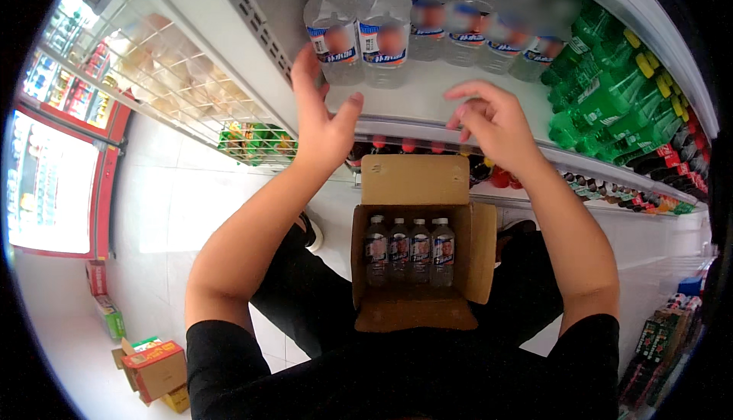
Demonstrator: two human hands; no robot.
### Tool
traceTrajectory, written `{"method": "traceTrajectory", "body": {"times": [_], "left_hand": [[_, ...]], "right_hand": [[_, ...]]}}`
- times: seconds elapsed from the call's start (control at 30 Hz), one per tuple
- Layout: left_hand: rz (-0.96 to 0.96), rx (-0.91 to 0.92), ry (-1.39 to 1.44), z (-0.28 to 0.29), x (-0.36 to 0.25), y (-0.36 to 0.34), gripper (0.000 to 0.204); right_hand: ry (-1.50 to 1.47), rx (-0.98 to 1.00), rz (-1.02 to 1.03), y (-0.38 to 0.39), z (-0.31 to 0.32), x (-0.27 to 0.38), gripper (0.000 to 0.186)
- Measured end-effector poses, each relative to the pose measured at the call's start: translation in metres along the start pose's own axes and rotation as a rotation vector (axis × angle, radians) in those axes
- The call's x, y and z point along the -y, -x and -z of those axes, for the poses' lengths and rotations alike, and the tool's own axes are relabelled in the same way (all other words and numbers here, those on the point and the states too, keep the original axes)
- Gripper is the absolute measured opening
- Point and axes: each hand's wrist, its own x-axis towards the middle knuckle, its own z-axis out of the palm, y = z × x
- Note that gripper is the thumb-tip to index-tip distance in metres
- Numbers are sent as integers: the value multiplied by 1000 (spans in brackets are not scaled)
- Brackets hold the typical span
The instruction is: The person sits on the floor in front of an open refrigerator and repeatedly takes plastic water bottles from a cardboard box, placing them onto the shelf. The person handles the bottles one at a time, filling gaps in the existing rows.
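Note:
Clear plastic water bottles with white caps and blue-orange labels stand upright in rows on a white shelf [427, 99]. My left hand [327, 126] is raised at the shelf's front left, thumb and fingers spread. Its fingertips are beside the front-left bottle [334, 30]; whether they touch it I cannot tell. Another bottle [384, 30] stands right next to that one. My right hand [492, 118] hovers over the shelf's front edge with loosely bent fingers and nothing in them. Below, between my legs, an open cardboard box [414, 315] holds several similar bottles [420, 252].
Green soda bottles [603, 107] lie stacked on the shelf's right side. Dark and red drinks fill the level below. A white wire rack [183, 76] with packaged goods borders the left. Red-framed coolers [99, 191] and small cartons [156, 366] are farther left.

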Motion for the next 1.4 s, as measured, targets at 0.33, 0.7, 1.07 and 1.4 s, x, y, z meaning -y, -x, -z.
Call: {"method": "traceTrajectory", "body": {"times": [0.33,0.7,1.07,1.4], "left_hand": [[47,191,43,-5,19,-34,81],[-41,174,-106,-9,5,-23,73],[-259,278,-258,-8,12,-35,76],[-378,309,12,-6,-2,6,75]], "right_hand": [[43,20,169,-40,30,-12,60],[140,-35,188,-34,7,-16,65],[44,-53,97,-48,2,-6,85],[191,-109,500,2,-30,-6,78]]}}
